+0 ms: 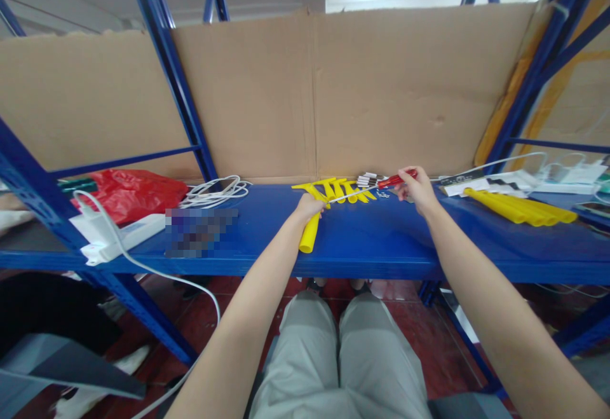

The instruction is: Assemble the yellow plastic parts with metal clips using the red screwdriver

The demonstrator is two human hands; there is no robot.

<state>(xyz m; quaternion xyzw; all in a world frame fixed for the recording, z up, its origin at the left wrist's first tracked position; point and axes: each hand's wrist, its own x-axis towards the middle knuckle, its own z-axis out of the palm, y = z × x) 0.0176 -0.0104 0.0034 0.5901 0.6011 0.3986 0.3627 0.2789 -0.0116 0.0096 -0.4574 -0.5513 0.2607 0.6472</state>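
My left hand (311, 205) is wrapped around a yellow tube (309, 236) whose open end points toward me. My right hand (415, 187) grips the red handle of a screwdriver (389, 181). Its long metal shaft runs left, and the tip meets the yellow piece beside my left fingers; the exact contact point is too small to make out. Just behind lie several yellow T-shaped parts (339, 189) in a row. Small white-and-dark pieces (368, 180) and tiny loose bits, perhaps screws (382, 194), lie near the screwdriver.
Several yellow tubes (521, 209) lie at the right beside a white box (464, 184). On the left are a red plastic bag (138, 191), a coiled white cable (216, 191) and a white power strip (138, 231). Cardboard (381, 95) walls the back of the blue table (372, 241).
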